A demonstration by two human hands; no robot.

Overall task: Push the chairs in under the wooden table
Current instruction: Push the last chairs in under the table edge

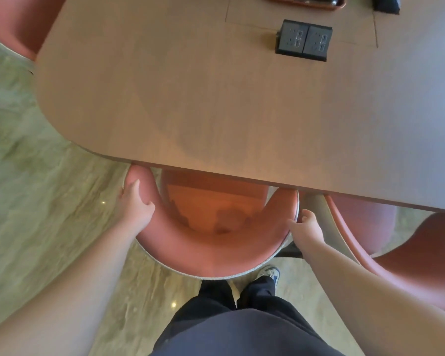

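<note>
Two hands (135, 204) (307, 224), three chairs (203, 250) (409, 253) (13, 24).

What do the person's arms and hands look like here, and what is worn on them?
Both forearms are bare, with no sleeve in view. The left hand and right hand wear no glove, ring or watch that can be seen.

Hidden under the tabletop, cut by the edges

The wooden table (216, 98) covers the front of the middle chair (206, 242) and its seat; the far-left chair (13, 24), right chair (421, 258), brown tray (306, 1) and dark object (385, 3) run out of frame.
</note>
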